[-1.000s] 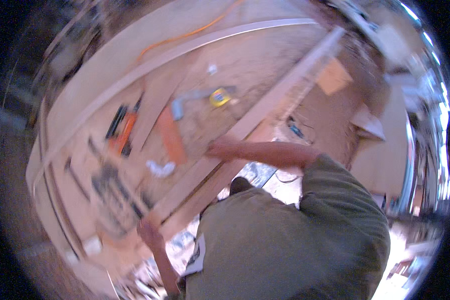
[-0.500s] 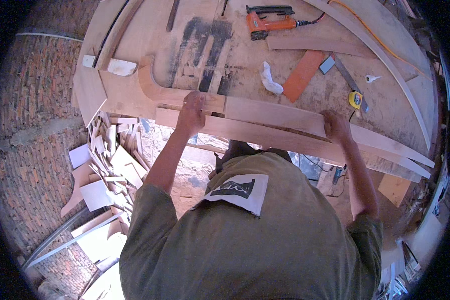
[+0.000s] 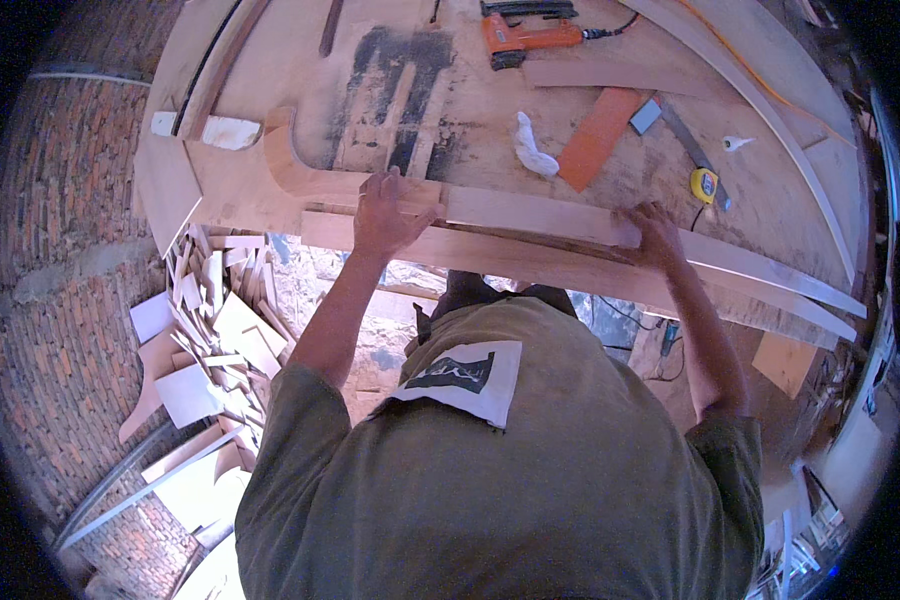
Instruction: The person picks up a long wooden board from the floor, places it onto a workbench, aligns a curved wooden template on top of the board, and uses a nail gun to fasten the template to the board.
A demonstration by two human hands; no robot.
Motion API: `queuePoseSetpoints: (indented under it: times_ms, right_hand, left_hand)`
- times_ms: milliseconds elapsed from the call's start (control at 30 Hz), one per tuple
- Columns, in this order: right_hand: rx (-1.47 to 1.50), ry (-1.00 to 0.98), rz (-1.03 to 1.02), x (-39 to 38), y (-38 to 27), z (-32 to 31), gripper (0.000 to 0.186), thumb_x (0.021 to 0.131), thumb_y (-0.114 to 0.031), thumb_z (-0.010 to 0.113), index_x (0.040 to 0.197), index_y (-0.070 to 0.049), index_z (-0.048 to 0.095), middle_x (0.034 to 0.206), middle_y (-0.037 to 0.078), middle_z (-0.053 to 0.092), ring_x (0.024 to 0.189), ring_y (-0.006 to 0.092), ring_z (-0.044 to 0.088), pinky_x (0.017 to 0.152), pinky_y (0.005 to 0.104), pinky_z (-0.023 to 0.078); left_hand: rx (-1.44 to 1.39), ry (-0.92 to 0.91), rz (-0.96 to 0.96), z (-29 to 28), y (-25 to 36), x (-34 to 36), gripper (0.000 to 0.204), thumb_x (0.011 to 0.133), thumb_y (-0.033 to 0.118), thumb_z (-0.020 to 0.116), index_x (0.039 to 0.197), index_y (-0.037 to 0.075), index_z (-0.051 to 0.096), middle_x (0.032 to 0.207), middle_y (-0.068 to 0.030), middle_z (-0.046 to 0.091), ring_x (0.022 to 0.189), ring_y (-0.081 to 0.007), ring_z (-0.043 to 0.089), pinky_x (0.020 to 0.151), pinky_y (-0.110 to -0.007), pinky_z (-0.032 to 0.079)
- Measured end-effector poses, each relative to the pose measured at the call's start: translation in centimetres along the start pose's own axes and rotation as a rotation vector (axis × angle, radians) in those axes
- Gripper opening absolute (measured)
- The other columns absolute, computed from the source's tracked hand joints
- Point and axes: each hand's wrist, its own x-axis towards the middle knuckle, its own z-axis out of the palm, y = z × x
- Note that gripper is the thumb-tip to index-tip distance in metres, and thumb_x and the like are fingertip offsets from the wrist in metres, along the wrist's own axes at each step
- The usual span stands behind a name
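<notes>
A long, curved wooden rail (image 3: 530,212) lies along the front of the workbench, its left end joined to an upturned curved piece (image 3: 286,160). My left hand (image 3: 388,215) is closed over the rail near that joint, with the fingertips across the far edge and the thumb spread to the right. Further right, my right hand (image 3: 656,238) grips the same rail, the thumb on its upper face and the fingers bent over it. Nearer to me runs a second long wooden strip (image 3: 530,262), with a narrow gap between the two. My palms hide part of the wood.
An orange nail gun (image 3: 530,38) with its hose lies at the back of the bench. Before it are a white cloth-like scrap (image 3: 533,148), an orange sheet (image 3: 600,138), and a yellow tape measure (image 3: 704,184). Wood offcuts (image 3: 220,330) pile on the floor at left.
My left thumb has spread out to the right along the rail. My right hand has shifted slightly left, its thumb now on the wood. The whole view has moved a little.
</notes>
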Motion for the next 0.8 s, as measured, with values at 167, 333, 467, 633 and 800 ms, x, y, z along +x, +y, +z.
queuePoseSetpoints:
  times_ms: [167,333,467,633,800]
  right_hand:
    - [0.067,0.019,0.053,-0.8,1.2,1.8,0.074,0.062,-0.036,0.088,0.13,-0.017,0.066,0.12,0.014,0.066,0.12,0.0374,0.056,0.107,0.052,0.041]
    - [0.055,-0.074,0.152,-2.4,2.0,-0.7,0.092,0.063,-0.038,0.089,0.145,-0.022,0.052,0.144,0.012,0.053,0.135,0.0345,0.047,0.111,0.0583,0.036]
    - [-0.178,-0.219,0.413,-8.1,8.1,-5.6,0.101,0.066,-0.042,0.088,0.154,-0.028,0.039,0.155,0.009,0.042,0.144,0.031,0.039,0.114,0.0631,0.03]
    - [-0.374,-0.226,0.557,-13.8,20.2,-4.2,0.081,0.077,-0.036,0.08,0.15,-0.029,0.044,0.153,0.006,0.045,0.143,0.0282,0.041,0.113,0.0567,0.035]
    - [-0.281,0.012,0.577,-16.9,28.1,-1.4,0.044,0.093,-0.027,0.061,0.136,-0.029,0.057,0.138,0.002,0.059,0.134,0.0242,0.052,0.104,0.0514,0.045]
  left_hand:
    - [0.409,-0.137,0.019,1.8,2.3,0.9,0.093,0.069,0.07,0.079,0.123,-0.004,0.062,0.141,-0.0259,0.053,0.133,-0.0445,0.045,0.113,-0.058,0.034]
    - [0.463,-0.208,0.063,4.3,0.1,0.6,0.106,0.067,0.066,0.083,0.137,-0.004,0.048,0.145,-0.0278,0.046,0.137,-0.044,0.038,0.115,-0.057,0.031]
    - [0.586,-0.231,0.048,5.0,-1.8,0.4,0.118,0.066,0.064,0.086,0.149,-0.004,0.036,0.149,-0.0294,0.04,0.141,-0.0437,0.033,0.117,-0.057,0.029]
    - [0.731,-0.309,-0.018,4.8,-3.6,-0.3,0.107,0.068,0.058,0.086,0.147,0.0,0.041,0.148,-0.0254,0.042,0.14,-0.0442,0.034,0.117,-0.059,0.029]
    - [0.915,-0.615,-0.087,4.4,3.2,2.8,0.096,0.071,0.056,0.085,0.141,0.003,0.048,0.138,-0.0193,0.05,0.134,-0.0441,0.039,0.114,-0.063,0.03]
